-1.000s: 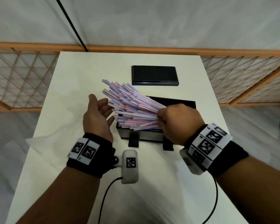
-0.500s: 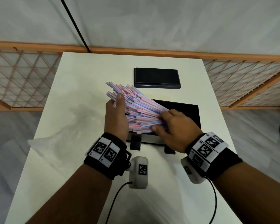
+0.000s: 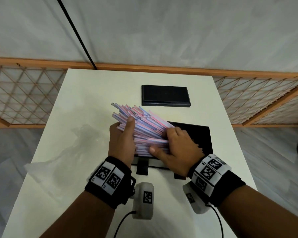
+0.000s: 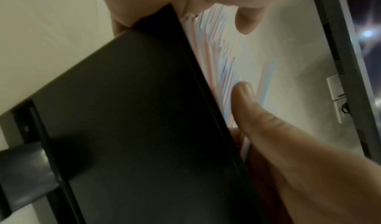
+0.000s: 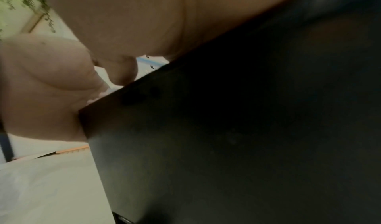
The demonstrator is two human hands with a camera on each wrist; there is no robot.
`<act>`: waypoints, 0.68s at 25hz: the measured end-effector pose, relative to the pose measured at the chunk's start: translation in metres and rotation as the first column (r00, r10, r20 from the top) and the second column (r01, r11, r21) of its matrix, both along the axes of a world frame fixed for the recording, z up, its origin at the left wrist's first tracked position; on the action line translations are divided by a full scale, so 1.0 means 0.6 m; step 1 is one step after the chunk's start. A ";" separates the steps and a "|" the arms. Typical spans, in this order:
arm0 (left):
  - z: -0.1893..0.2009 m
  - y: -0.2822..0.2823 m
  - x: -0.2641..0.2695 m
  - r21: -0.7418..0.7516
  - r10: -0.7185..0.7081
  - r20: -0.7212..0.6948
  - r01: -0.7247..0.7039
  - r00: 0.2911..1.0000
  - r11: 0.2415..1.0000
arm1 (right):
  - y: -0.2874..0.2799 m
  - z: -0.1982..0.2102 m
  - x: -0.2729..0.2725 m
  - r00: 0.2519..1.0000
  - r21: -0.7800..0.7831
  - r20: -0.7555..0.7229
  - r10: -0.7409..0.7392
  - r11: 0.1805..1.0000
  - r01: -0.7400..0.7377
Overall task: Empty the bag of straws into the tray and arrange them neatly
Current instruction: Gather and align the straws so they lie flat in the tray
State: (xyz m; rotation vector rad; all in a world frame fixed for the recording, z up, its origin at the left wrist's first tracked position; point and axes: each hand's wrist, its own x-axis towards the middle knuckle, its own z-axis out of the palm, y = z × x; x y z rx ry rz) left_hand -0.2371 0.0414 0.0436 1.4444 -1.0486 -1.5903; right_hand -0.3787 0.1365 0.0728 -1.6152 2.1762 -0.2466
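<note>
Pink-blue straws (image 3: pixel 145 125) between hands; wrist views mostly black tray (image 4: pixel 128 113).

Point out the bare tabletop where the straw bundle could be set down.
Bare table lies left of the black lid and along the near edge behind both wrists. The empty clear bag covers the left middle. Crowded around the tray, straws and both hands.
</note>
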 end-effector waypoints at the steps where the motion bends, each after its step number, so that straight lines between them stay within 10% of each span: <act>1: 0.001 -0.006 -0.001 0.013 -0.014 0.010 0.013 1.000 1.000 | 0.000 0.006 -0.005 1.000 0.001 0.003 0.009 1.000 -0.009; 17: 0.013 0.006 -0.007 -0.061 -0.156 0.183 0.169 0.971 0.984 | -0.007 0.008 -0.009 0.982 0.205 -0.161 0.096 0.977 -0.062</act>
